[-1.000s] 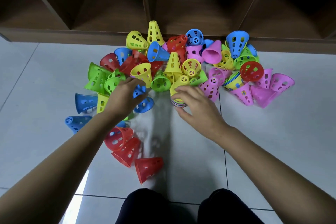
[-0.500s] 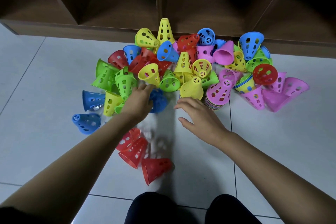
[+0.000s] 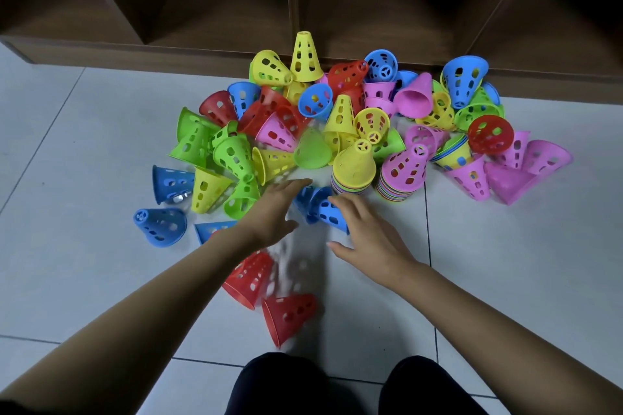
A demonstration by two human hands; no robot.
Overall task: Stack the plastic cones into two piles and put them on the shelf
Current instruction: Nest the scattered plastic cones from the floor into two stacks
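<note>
Several loose plastic cones in yellow, green, blue, red and pink lie scattered on the tiled floor. Two stacks stand among them: one topped by a yellow cone (image 3: 354, 165), the other topped by a pink cone (image 3: 406, 168) just to its right. Two blue cones (image 3: 320, 207) lie on their sides between my hands. My left hand (image 3: 274, 212) reaches over them with fingers extended, touching the left one. My right hand (image 3: 365, 232) hovers open at their right side, fingers spread, holding nothing.
A dark wooden shelf (image 3: 296, 10) with open compartments runs along the back, its base at floor level behind the cones. Red cones (image 3: 286, 313) lie near my knees (image 3: 337, 387). Bare floor tiles (image 3: 522, 263) stretch to the left and right.
My right hand has let go of the yellow-topped stack and drawn back toward the blue cones. My left hand has shifted right, and the pink-topped stack has come into view.
</note>
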